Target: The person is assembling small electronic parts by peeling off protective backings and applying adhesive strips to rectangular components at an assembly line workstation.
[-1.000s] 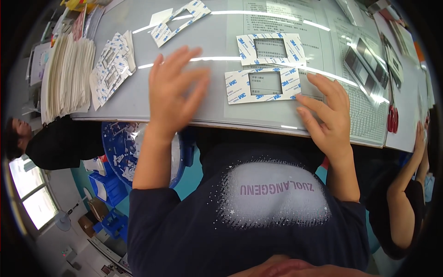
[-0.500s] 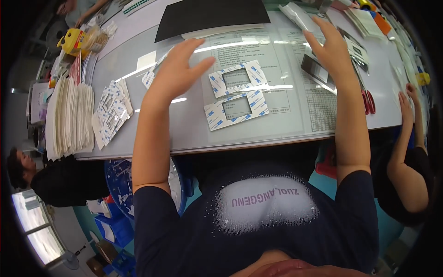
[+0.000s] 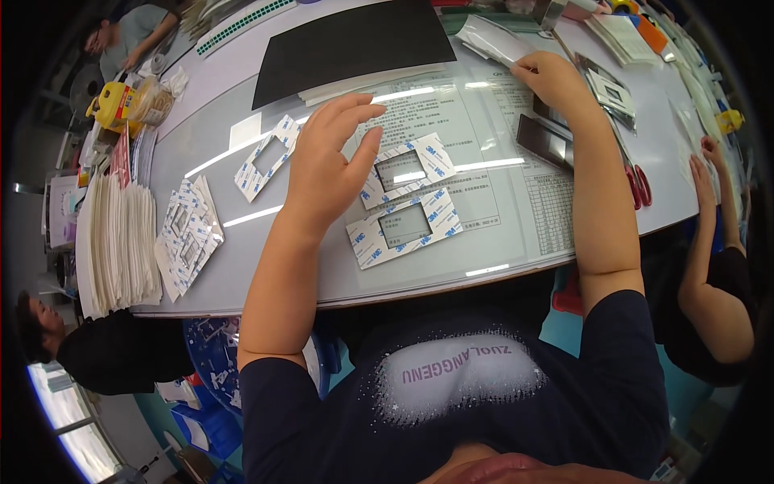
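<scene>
On the counter (image 3: 234, 266), two white, blue-printed frames (image 3: 442, 211) lie at four o'clock from the left hand (image 3: 334, 153), whose grip stands apart. The right hand (image 3: 555, 82) has fingertips near a clear packet (image 3: 493, 40), toward ten o'clock; I cannot tell whether this grip clamps it.

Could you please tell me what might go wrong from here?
The left hand hangs close to the upper patterned frame; lowering it carelessly might nudge that against the lower patterned frame.
The right hand is at the end of the clear packet, with its forearm over or beside the dark glossy panel; drawing back could perhaps brush or shift the panel.
</scene>
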The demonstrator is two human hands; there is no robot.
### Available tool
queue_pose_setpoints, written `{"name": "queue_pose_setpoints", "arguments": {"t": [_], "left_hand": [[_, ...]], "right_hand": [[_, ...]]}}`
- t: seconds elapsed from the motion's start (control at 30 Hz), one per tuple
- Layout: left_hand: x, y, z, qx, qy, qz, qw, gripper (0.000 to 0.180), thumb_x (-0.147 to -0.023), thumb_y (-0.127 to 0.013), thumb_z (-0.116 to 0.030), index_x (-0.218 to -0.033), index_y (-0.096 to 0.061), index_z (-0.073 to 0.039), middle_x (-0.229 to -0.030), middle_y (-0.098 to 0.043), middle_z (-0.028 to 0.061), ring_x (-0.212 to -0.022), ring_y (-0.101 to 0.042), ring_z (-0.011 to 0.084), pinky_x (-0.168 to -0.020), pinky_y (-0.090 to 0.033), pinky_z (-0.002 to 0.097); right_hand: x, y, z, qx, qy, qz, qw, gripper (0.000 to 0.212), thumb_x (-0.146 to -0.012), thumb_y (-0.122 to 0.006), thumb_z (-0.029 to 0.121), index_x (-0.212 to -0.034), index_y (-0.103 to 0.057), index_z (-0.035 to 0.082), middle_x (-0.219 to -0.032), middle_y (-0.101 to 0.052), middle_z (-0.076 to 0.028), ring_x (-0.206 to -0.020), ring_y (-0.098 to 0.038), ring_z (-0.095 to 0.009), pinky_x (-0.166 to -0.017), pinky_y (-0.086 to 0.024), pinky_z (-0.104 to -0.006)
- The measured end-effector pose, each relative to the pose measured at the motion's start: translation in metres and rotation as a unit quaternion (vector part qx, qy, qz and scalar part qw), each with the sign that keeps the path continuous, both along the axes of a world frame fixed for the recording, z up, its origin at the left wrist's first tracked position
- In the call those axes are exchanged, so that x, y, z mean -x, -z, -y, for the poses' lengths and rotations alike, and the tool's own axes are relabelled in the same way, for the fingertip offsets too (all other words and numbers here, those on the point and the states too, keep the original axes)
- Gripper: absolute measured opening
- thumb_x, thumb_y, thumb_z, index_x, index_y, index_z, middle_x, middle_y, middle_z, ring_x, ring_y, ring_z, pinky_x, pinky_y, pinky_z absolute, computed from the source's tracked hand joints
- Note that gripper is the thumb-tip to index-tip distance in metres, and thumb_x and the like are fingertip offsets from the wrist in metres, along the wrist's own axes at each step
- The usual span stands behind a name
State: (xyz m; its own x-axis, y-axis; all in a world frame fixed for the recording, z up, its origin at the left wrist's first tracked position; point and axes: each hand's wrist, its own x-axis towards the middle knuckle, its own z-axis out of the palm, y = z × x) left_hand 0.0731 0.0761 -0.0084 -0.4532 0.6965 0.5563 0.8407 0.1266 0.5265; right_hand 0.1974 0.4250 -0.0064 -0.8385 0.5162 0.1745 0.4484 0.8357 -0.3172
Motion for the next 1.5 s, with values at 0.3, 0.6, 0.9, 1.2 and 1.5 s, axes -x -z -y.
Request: {"name": "queue_pose_setpoints", "arguments": {"t": [0.3, 0.6, 0.9, 1.2, 1.5], "left_hand": [[-0.027, -0.017, -0.003, -0.087, 0.146, 0.365, 0.915, 0.034, -0.103, -0.059, -0.023, -0.128, -0.065, -0.001, -0.126, -0.069, 0.0148, -0.120, -0.064, 0.0266, -0.104, -0.049, 0.0392], [-0.023, -0.020, 0.011, 0.040, 0.173, 0.524, 0.833, 0.038, -0.104, -0.055, -0.020, -0.131, -0.063, 0.004, -0.117, -0.070, 0.0124, -0.103, -0.071, 0.0184, -0.087, -0.061, 0.0327], [-0.022, -0.026, 0.014, 0.106, 0.154, 0.562, 0.806, 0.031, -0.097, -0.060, -0.017, -0.119, -0.069, 0.003, -0.103, -0.074, 0.0103, -0.088, -0.077, 0.0189, -0.080, -0.061, 0.0273], [-0.015, -0.025, 0.015, 0.108, 0.170, 0.591, 0.781, 0.035, -0.096, -0.061, -0.024, -0.118, -0.069, 0.002, -0.104, -0.076, 0.0183, -0.086, -0.077, 0.0203, -0.082, -0.061, 0.0284], [-0.010, -0.019, 0.013, 0.035, 0.207, 0.634, 0.744, 0.039, -0.100, -0.063, -0.035, -0.110, -0.071, 0.002, -0.095, -0.075, 0.0158, -0.081, -0.073, 0.0177, -0.080, -0.060, 0.0296]], "right_hand": [[-0.008, -0.047, 0.119, -0.110, -0.270, -0.362, 0.885, 0.013, -0.088, -0.075, 0.009, -0.100, -0.073, 0.003, -0.089, -0.070, -0.008, -0.081, -0.066, -0.025, -0.073, -0.052, -0.0347], [-0.010, -0.040, 0.159, -0.059, -0.393, -0.293, 0.870, 0.029, -0.081, -0.082, 0.017, -0.109, -0.076, 0.011, -0.101, -0.071, -0.006, -0.095, -0.065, -0.025, -0.083, -0.048, -0.0371], [-0.009, -0.032, 0.157, -0.168, -0.418, -0.235, 0.861, 0.023, -0.081, -0.078, 0.015, -0.103, -0.077, 0.018, -0.104, -0.069, 0.001, -0.102, -0.063, -0.023, -0.096, -0.045, -0.0378], [-0.007, -0.031, 0.156, -0.220, -0.421, -0.262, 0.840, 0.023, -0.078, -0.078, 0.012, -0.101, -0.076, 0.017, -0.103, -0.068, 0.001, -0.102, -0.063, -0.024, -0.096, -0.044, -0.0386], [-0.006, -0.031, 0.160, -0.145, -0.454, -0.323, 0.817, 0.027, -0.073, -0.078, 0.000, -0.098, -0.072, 0.009, -0.098, -0.069, -0.005, -0.088, -0.065, -0.027, -0.074, -0.052, -0.0355]]}}
